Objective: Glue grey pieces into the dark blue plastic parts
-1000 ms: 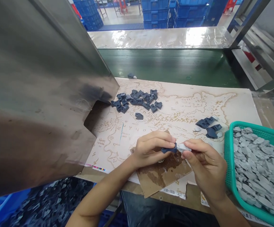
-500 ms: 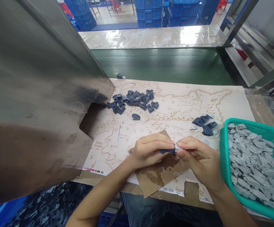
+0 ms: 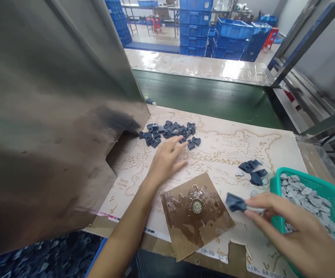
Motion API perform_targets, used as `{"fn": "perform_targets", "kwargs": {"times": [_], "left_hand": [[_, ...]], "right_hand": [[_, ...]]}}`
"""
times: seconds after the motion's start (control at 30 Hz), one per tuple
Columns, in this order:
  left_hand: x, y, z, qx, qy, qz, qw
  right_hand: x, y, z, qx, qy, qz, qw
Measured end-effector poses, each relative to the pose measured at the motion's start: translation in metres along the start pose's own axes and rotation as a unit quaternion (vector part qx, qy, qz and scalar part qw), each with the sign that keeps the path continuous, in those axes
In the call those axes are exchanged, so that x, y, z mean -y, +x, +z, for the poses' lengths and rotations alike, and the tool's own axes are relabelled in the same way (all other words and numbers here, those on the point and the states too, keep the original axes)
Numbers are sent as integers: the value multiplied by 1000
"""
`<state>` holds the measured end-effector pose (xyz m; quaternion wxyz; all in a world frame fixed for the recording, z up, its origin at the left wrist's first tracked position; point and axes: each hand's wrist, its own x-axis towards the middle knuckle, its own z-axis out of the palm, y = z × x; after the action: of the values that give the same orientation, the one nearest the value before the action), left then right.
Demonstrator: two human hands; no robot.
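Observation:
My right hand point(image 3: 295, 227) pinches a dark blue plastic part point(image 3: 235, 202) with a light grey piece point(image 3: 256, 209) at its end, left of the green basket. My left hand point(image 3: 167, 158) is stretched out with fingers apart at the near edge of a pile of dark blue plastic parts point(image 3: 170, 129), partly covering it; nothing shows in its grasp. Between my hands lies a wet brown cardboard square point(image 3: 185, 227) with a small round metal cap point(image 3: 197, 206) on it.
A green basket point(image 3: 296, 170) of light grey pieces point(image 3: 309, 197) stands at the right. A few dark blue parts point(image 3: 254, 170) lie beside it. A metal panel point(image 3: 69, 116) blocks the left side. Behind the map-printed sheet runs a green conveyor belt point(image 3: 214, 98).
My hands have parted. The left let go of the dark blue part and moved to the pile; the right carried the part with its grey piece rightward. The view has shifted.

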<state>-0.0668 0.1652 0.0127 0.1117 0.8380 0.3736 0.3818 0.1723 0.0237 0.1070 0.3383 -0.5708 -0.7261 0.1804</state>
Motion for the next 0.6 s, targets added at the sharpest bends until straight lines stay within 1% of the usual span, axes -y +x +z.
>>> {"fn": "perform_targets", "kwargs": {"times": [0.03,0.07,0.1,0.13,0.2,0.27,0.33,0.4,0.47,0.53,0.6], "left_hand": [[8,0,-1,-6,25,-45,999],[14,1,-2,3,40,-79,996],[18,1,-2,23,47,-101,994],[20,0,-2,47,46,-113,991],[19,0,-1,75,29,-126,989],[15,1,0,76,-9,-145,986],[11,2,-1,75,-54,-165,982],[7,3,-2,64,-82,-182,978],[5,4,-2,30,-106,-198,974],[3,5,-3,-4,-157,-217,964],[1,4,-2,-15,-224,-236,946]], "right_hand": [[-8,13,-12,6,-34,-16,999],[-20,31,-22,17,-61,-15,998],[-34,54,-28,19,-89,6,996],[-49,80,-30,3,-120,53,991],[-81,133,-25,-54,-160,165,972],[-108,178,-13,-85,-168,185,965],[-129,208,0,-104,-184,210,955],[-141,220,7,-102,-195,222,950],[-143,218,5,-95,-201,224,949],[-134,204,-5,-95,-206,219,949],[-117,180,-22,-101,-212,210,949]]}}
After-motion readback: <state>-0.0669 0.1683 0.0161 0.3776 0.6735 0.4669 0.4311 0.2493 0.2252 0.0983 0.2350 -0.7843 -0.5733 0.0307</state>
